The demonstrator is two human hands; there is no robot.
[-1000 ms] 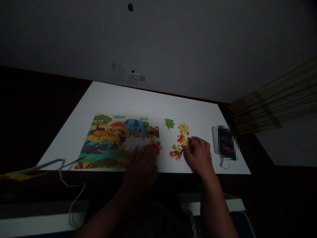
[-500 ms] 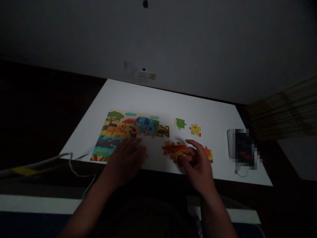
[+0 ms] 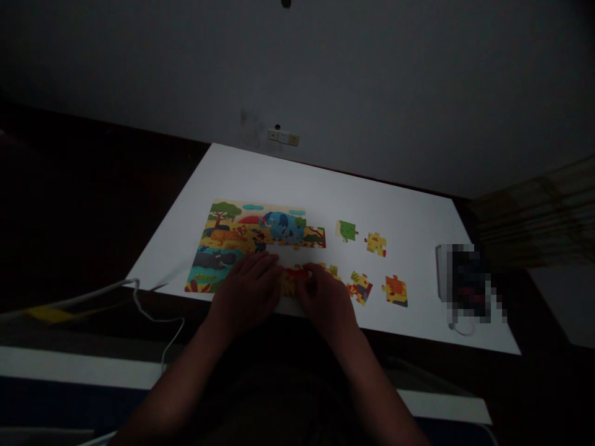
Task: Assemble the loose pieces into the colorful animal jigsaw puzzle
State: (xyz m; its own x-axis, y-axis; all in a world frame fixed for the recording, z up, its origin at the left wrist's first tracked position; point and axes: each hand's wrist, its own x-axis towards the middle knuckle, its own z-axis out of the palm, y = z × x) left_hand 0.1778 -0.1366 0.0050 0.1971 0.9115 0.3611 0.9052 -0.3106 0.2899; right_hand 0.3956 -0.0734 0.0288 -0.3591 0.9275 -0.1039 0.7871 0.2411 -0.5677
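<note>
A partly joined jigsaw puzzle [image 3: 223, 235] with animals, among them a blue elephant, lies on the white table. My left hand [image 3: 248, 290] rests flat over its lower right part, fingers stretched out. Just beside those fingertips, my right hand [image 3: 328, 305] pinches a red and yellow puzzle piece [image 3: 297, 272] against the puzzle's lower edge. My fingers cover part of that piece, so whether it interlocks cannot be seen. Loose pieces lie to the right: a green one [image 3: 346, 230], a yellow one [image 3: 375, 243], a red and yellow one [image 3: 359, 288] and an orange one [image 3: 395, 290].
Another piece [image 3: 333, 271] shows partly behind my right hand. A blurred-out dark object [image 3: 467, 282] lies at the right end of the table [image 3: 279, 170]. A white cable [image 3: 149, 322] hangs at the front left edge. The wall behind has sockets [image 3: 283, 137].
My right hand has moved left, from the loose pieces to beside my left hand, bringing a red and yellow puzzle piece to the puzzle. My left hand stays over the puzzle. The view shifted slightly.
</note>
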